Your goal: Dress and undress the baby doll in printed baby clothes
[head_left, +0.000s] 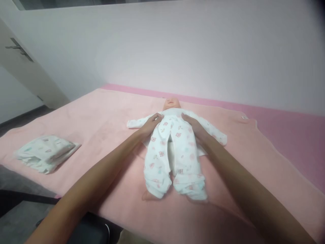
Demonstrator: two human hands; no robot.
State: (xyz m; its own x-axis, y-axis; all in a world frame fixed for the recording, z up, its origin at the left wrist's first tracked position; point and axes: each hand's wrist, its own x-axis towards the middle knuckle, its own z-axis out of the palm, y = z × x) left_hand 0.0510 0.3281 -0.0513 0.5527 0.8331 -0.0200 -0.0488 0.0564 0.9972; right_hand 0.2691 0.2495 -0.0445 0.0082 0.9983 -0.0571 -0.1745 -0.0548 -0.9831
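A baby doll (172, 102) lies on its back on a pink blanket (101, 115), head toward the wall. It wears a white long-sleeved top (210, 130) with the sleeves spread, and white patterned pants (161, 154) bunched at the ankles. One bare foot shows at the lower left. At the left side of the waist, my left hand (151, 124) has its fingers closed on the edge of the pants. My right hand (193, 124) grips the waist edge on the other side, thumb on top. The fingers under the cloth are hidden.
A folded patterned cloth (48, 149) lies on the blanket at the left. A white wall (190, 51) stands behind the table, and a door handle (19, 49) shows at the far left. Below the front edge is a black chair (87, 230).
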